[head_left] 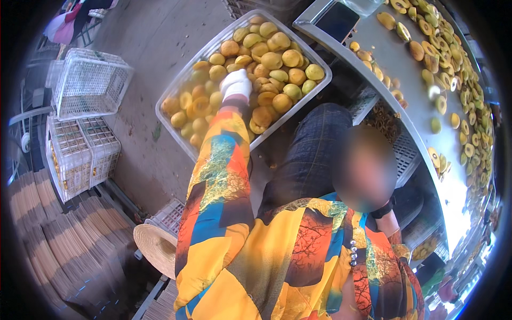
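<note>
My left arm, in a bright patterned sleeve, reaches forward. My left hand [236,85], in a white glove, rests among the fruit in a pale plastic crate [290,119]. Its fingers look curled, but anything inside them is hidden. Round yellow-orange fruit [273,61] like apricots, some of them cut halves, fill this crate. To the right, a dark band circles my right wrist [383,209]. A blurred patch covers the area beyond that wrist, so my right hand and its fingers cannot be made out.
A metal worktop [409,104] curves along the right, bearing many halved fruit [440,104] and a dark flat device [337,22]. Crates with fruit scraps [385,120] stand beneath. At left are white crates [85,154], cardboard stacks [80,240] and a straw hat [154,248].
</note>
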